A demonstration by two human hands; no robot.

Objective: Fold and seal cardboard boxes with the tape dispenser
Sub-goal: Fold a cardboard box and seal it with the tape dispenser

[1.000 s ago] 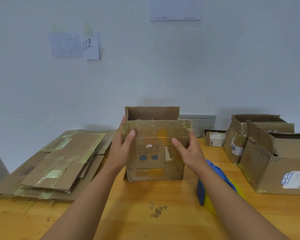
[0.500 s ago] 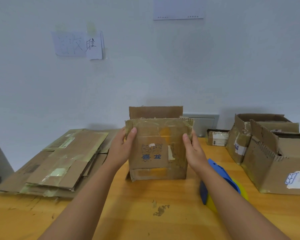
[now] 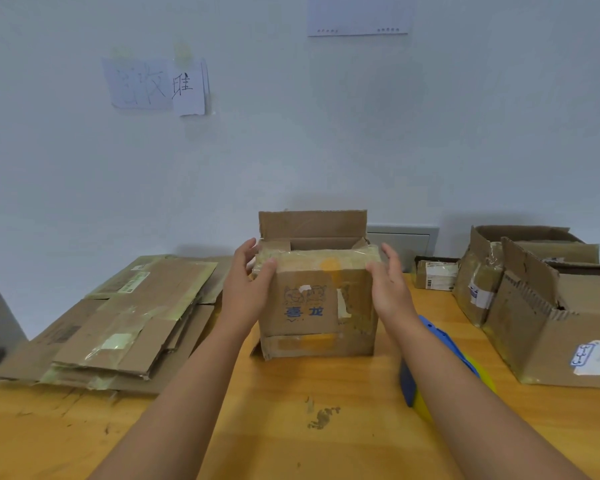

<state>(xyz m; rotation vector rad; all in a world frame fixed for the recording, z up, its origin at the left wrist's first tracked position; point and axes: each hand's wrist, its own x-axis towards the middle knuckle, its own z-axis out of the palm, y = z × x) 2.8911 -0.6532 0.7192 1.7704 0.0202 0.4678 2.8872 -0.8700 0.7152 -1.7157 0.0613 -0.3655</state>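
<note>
The left hand (image 3: 246, 289) grips the top left corner of the small box (image 3: 317, 306), thumb on its front, while the right hand (image 3: 390, 285), fingers straight, now hovers just off the right side it clasped a moment ago. The near flap has dropped inward since then, the far flap still upright, so folding has begun. The box stands mid-desk (image 3: 291, 427); the tape dispenser (image 3: 437, 355) lies right of it, behind the right forearm.
</note>
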